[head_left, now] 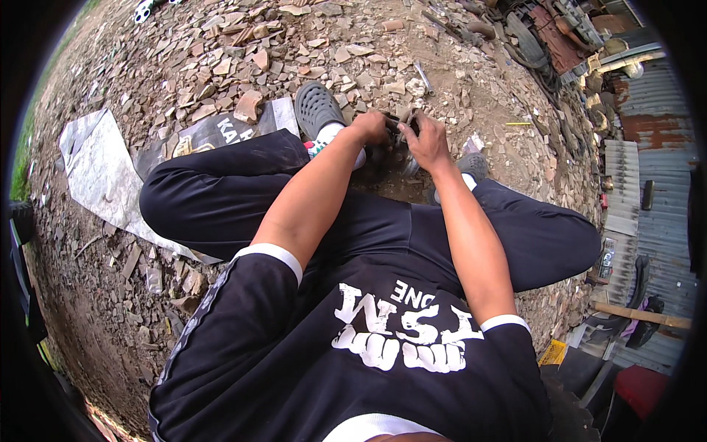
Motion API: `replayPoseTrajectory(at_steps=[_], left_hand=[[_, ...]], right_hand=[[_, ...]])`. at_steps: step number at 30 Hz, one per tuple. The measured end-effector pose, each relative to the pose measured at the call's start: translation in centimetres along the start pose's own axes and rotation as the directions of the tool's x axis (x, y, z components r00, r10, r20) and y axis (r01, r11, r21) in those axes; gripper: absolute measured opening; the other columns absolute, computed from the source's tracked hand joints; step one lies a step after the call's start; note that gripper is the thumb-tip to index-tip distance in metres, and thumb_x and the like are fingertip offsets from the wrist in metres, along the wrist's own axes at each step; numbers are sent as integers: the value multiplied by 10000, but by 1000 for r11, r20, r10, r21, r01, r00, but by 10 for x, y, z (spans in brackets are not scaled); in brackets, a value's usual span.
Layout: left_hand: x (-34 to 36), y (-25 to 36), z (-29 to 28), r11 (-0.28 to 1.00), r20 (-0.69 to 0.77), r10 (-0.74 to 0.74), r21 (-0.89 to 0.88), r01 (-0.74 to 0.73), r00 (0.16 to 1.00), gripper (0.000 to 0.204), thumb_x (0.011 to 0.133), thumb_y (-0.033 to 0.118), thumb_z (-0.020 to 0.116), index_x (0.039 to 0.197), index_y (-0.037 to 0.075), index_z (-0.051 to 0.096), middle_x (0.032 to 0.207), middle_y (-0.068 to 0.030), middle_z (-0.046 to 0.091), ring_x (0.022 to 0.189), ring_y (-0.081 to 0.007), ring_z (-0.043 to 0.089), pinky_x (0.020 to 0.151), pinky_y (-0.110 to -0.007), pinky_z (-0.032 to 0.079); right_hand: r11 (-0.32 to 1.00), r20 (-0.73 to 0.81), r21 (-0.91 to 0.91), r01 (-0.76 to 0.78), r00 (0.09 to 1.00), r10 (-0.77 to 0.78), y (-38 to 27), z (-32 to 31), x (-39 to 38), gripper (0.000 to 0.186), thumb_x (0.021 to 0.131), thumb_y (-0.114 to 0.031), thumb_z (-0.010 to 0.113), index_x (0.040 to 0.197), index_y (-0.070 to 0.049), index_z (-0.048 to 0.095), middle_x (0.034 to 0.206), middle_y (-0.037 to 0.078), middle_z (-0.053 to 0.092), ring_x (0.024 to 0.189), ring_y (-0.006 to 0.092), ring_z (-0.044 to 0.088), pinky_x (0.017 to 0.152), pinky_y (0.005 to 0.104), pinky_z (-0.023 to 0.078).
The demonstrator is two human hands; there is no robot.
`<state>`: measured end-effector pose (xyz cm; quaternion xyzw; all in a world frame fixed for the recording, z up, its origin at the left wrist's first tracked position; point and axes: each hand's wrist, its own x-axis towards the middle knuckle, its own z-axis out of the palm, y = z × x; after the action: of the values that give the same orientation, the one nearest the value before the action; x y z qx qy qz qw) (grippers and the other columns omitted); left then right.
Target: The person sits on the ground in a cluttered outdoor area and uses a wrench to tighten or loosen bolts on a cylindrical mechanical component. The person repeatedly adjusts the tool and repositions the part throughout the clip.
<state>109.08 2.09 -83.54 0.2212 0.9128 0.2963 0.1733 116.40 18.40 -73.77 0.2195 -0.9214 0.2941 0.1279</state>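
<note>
Both hands are together between my feet, low over the ground. My left hand (372, 127) has its fingers curled round the left side of a dark, metal-looking part (392, 132). Opposite it, my right hand (428, 140) grips the same part's right side, thumb and fingers bent toward the top. Shadow and my hands hide most of the part, so its exact kind cannot be made out. Just beyond them a silvery tool, long and thin like a wrench (423, 76), lies on the dirt.
Grey clogs (318, 107) flank the hands. A pale sheet (110, 173) lies flat at the left among broken tile pieces (249, 105). A thin yellow stick (518, 124) rests on the ground to the right. Scrap machinery (563, 37) and corrugated metal sheeting (666, 184) line the right side.
</note>
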Motion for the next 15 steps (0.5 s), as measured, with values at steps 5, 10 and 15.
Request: replayPoseTrajectory(at_steps=[5,10,15], left_hand=[[1,-1,3,1000,-43,21,19,-20,999,679,623,441,856,1252,248,690,1075,-164,725,1005,-338,693,907,-435,536],[-10,13,-10,999,34,-32,14,31,999,549,718,367,783,1249,255,696,1214,-133,691,1128,-302,658,985,-398,513],[-9,10,-8,1000,27,-28,4,28,999,541,731,376,771,1253,255,694,1215,-140,689,1125,-309,658,981,-404,516]], right_hand=[[999,51,-39,20,999,-18,-10,-5,-5,287,869,-127,687,1084,36,591,915,287,662,896,465,651,760,481,520],[999,75,-38,19,997,-17,-6,-5,-7,284,856,-118,699,1075,25,587,870,265,663,846,452,657,725,482,519],[997,64,-31,71,996,-69,-5,-3,-8,239,847,-118,710,1012,10,594,843,256,664,811,440,662,701,482,519]])
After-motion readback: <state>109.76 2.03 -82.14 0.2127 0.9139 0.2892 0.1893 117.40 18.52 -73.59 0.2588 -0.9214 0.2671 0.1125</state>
